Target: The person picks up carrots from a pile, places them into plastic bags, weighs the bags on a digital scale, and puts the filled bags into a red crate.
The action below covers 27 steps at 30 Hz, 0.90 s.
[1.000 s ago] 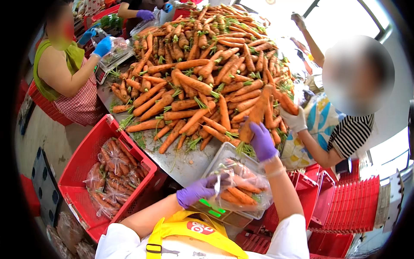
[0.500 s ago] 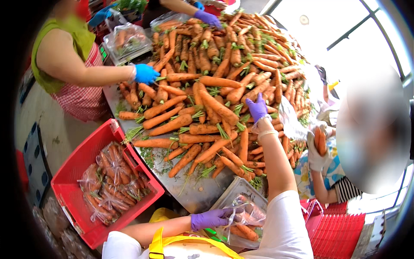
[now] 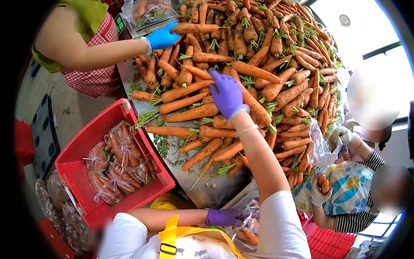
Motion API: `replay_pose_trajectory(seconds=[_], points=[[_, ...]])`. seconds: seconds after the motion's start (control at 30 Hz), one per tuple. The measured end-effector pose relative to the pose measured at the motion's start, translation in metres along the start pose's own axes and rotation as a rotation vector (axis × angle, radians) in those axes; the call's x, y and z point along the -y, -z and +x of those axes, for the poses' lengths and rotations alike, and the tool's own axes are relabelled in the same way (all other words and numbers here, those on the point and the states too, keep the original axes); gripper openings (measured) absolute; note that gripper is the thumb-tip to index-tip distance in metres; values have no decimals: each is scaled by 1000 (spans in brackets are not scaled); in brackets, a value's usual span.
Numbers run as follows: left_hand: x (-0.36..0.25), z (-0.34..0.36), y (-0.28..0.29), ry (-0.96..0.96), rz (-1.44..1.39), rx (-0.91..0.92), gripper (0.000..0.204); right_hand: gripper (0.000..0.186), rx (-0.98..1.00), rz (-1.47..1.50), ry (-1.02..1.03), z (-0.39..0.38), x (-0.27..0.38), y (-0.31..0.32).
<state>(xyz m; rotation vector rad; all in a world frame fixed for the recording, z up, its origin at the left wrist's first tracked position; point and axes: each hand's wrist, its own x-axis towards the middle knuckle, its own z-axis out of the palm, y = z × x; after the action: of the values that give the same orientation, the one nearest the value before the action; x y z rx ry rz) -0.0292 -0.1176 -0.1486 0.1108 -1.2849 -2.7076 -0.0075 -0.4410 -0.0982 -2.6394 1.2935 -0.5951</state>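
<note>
My right hand (image 3: 226, 95), in a purple glove, reaches over the big carrot pile (image 3: 293, 93) with fingers stretched out. Its fingertips are at the upper ends of some long carrots, and nothing shows in its grasp. Low in the view, my left hand (image 3: 226, 217), also purple-gloved, is closed on the edge of a clear plastic bag (image 3: 247, 236) with several carrots inside. My right sleeve hides part of that bag and the tray (image 3: 241, 194) by it. Many carrots carry soil and short green stalks.
A red crate (image 3: 77, 151) with bagged carrots stands left of the metal table (image 3: 207, 192). At far left, a co-worker's blue-gloved hand (image 3: 163, 36) holds a carrot. Right of the pile, another person's white-gloved hand (image 3: 319, 192) holds carrots. Red crates (image 3: 332, 244) sit lower right.
My right hand has moved left across the pile. My left hand stays at the bag. The blue-gloved co-worker has lifted a carrot. The whole view has shifted.
</note>
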Motion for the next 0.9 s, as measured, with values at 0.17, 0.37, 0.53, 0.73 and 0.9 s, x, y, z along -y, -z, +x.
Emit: replay_pose_trajectory(seconds=[0.17, 0.37, 0.53, 0.73, 0.9], points=[[0, -3, 2, -8, -101, -39, 57, 15, 176, -5, 30, 17, 6, -54], [1, -10, 0, -85, 49, -102, 53, 22, 669, -454, 341, 19, 32, -93], [-12, -17, -9, -10, 128, -59, 56, 21, 749, -716, 418, 26, 46, -86], [-36, -24, -28, -168, -35, 14, 62, 34, 401, 66, 29, -28, 66, 65], [9, 5, -39, -262, 159, -120, 56, 43, 167, 995, -438, -147, 72, 189]])
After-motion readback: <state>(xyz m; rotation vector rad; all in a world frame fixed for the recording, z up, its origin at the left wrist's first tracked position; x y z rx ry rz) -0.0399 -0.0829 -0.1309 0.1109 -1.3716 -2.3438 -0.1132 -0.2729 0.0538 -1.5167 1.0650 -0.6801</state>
